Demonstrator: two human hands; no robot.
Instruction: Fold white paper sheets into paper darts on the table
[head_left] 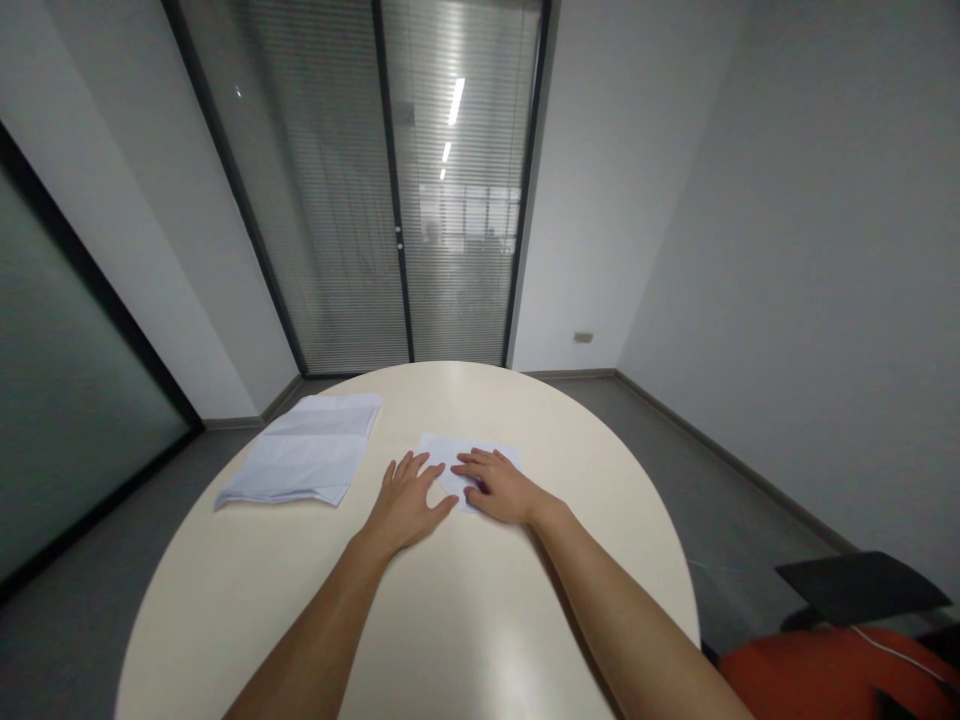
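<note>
A small white sheet of paper [450, 447] lies flat near the middle of the round table, partly covered by both hands. My left hand [407, 500] rests at the sheet's left side, its fingers spread and the thumb reaching toward the paper's near edge. Over the sheet's right part lies my right hand [499, 487], palm down, fingers stretched to the left and slightly apart. Neither hand grips anything. To the left of my left hand is a stack of larger white paper sheets [307, 450], with uneven edges.
The round cream table [442, 610] fills the lower middle. At the right stands a chair with an orange seat [832, 675] and a dark armrest [862, 585]. Beyond the table are glass panels with blinds [337, 230] and a white wall [615, 180].
</note>
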